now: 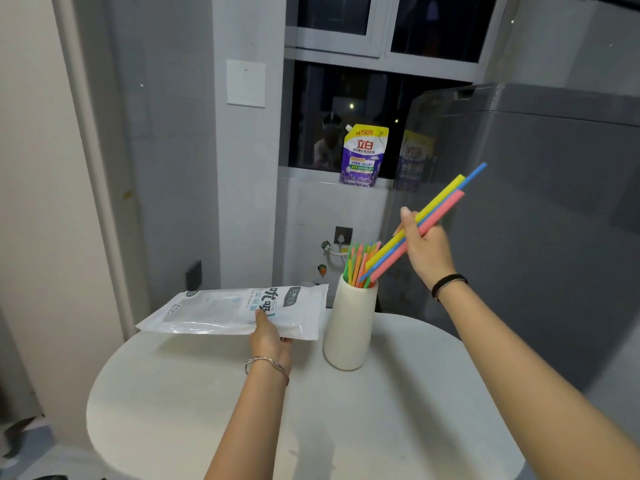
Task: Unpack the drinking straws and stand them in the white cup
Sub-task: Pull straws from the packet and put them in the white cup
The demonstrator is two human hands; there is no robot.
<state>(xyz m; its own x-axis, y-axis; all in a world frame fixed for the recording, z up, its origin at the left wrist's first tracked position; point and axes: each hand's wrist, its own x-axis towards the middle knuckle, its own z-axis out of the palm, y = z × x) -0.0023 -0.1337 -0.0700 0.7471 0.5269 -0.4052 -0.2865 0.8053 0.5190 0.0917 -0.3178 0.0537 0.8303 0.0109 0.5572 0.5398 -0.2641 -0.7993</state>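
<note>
We see dim, cool indoor light; the window [332,109] is black with small reflections, a soft shadow lies under the bag [214,310], and edges bend.

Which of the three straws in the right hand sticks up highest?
The blue straw: its upper tip reaches past the yellow straw and pink straw gripped alongside it in the right hand.

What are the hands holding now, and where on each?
The right hand grips three straws about mid-length; the left hand holds the straw bag by its near edge.
</note>
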